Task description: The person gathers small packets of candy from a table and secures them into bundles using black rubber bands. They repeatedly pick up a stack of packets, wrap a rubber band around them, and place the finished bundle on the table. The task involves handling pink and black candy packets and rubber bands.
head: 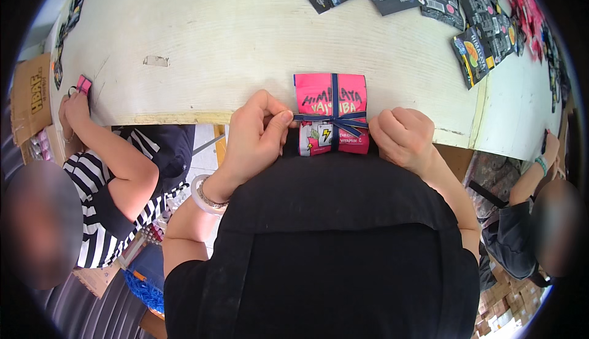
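Note:
A flat bundle of pink printed packets (pixel 313 93) lies at the near edge of the pale table (pixel 184 76), in front of my black apron. Dark blue ribbon (pixel 334 90) crosses it lengthwise and crosswise, with a bow-like knot a little below its middle. At the bundle's left side, my left hand (pixel 261 132) pinches an end of the ribbon between thumb and forefinger. My right hand (pixel 401 137), fingers curled, is at the right side, where the ribbon's loop or end meets the fingers; what lies inside the fist is hidden.
Black printed packets (pixel 471 56) lie across the table's far right, with pink packets (pixel 520 7) beyond. At the left a co-worker's hands (pixel 76 106) handle a small pink bundle (pixel 83 85); another person's hand (pixel 551 148) is at the right edge. A cardboard box (pixel 32 97) stands far left.

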A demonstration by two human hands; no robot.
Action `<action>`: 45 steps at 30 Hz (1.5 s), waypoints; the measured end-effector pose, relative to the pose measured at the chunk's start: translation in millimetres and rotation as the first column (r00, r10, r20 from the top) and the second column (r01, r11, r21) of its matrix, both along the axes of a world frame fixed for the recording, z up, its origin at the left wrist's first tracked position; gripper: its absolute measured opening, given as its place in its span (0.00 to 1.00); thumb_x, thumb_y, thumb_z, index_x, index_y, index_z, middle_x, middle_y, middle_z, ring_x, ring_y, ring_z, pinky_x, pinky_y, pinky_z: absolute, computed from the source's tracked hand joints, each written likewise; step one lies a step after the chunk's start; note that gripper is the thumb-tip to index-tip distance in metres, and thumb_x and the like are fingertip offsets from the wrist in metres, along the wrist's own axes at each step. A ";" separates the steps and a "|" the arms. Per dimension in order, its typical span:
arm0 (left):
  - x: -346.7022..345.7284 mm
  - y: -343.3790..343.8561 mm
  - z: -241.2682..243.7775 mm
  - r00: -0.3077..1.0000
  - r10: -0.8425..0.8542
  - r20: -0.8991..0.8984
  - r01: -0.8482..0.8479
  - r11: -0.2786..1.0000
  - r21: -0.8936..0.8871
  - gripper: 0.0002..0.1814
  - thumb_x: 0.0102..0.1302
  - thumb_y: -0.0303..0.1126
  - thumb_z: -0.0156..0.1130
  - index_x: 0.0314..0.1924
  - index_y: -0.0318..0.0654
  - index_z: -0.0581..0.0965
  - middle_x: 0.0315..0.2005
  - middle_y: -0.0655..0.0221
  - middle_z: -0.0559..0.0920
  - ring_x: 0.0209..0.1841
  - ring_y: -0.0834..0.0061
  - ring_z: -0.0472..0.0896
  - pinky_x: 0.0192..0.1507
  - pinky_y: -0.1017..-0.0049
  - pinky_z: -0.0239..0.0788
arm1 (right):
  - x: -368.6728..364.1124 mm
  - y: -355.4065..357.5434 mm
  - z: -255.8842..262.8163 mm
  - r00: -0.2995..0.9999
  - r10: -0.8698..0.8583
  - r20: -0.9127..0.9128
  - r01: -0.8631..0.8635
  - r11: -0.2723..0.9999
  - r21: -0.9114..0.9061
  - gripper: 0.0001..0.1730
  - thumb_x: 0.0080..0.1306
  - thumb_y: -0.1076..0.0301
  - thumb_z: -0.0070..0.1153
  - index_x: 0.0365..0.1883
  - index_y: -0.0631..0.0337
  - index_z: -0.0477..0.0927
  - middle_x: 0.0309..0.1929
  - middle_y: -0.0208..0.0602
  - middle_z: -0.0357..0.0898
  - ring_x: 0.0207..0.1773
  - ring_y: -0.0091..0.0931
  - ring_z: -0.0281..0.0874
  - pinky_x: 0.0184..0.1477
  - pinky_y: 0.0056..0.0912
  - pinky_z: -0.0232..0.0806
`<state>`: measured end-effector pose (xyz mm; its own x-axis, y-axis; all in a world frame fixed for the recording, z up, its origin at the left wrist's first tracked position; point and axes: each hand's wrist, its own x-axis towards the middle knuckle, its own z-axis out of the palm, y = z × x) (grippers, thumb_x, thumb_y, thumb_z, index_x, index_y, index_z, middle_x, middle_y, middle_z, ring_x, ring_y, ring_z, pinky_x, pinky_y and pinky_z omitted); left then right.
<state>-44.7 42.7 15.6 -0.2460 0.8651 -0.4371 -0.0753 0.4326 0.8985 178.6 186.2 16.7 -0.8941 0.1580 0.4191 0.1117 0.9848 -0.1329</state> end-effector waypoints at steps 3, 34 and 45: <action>-0.3 -0.7 0.7 1.000 0.001 0.019 -0.001 1.000 -0.013 0.04 0.71 0.25 0.52 0.38 0.33 0.70 0.24 0.69 0.77 0.21 0.87 0.70 0.23 0.84 0.65 | 3.2 -5.9 -1.4 1.000 -0.028 0.007 0.028 0.999 -0.017 0.10 0.38 0.70 0.55 0.24 0.56 0.76 0.23 0.27 0.65 0.23 0.21 0.65 0.20 0.24 0.60; -276.3 184.9 4.2 0.164 0.411 -0.897 -0.091 0.911 0.402 0.27 0.55 0.42 0.67 0.50 0.30 0.78 0.47 0.51 0.81 0.51 0.55 0.78 0.55 0.63 0.68 | 155.3 -9.4 57.6 0.778 -0.452 0.437 0.551 0.157 -0.819 0.23 0.58 0.73 0.63 0.52 0.68 0.73 0.45 0.38 0.81 0.45 0.25 0.76 0.48 0.29 0.69; -150.0 211.6 9.7 0.369 0.257 -0.893 0.489 0.764 0.421 0.29 0.56 0.44 0.69 0.52 0.31 0.77 0.59 0.44 0.72 0.61 0.46 0.69 0.63 0.60 0.61 | -60.5 98.3 26.8 0.953 -0.281 -0.114 0.257 0.947 -0.192 0.25 0.59 0.64 0.64 0.52 0.63 0.72 0.52 0.45 0.75 0.56 0.42 0.72 0.54 0.39 0.66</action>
<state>-194.7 254.3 25.3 -0.0137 0.8567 0.5157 0.8941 -0.2204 0.3899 118.1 284.5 43.6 -0.7436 0.4654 0.4800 0.3379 0.8811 -0.3309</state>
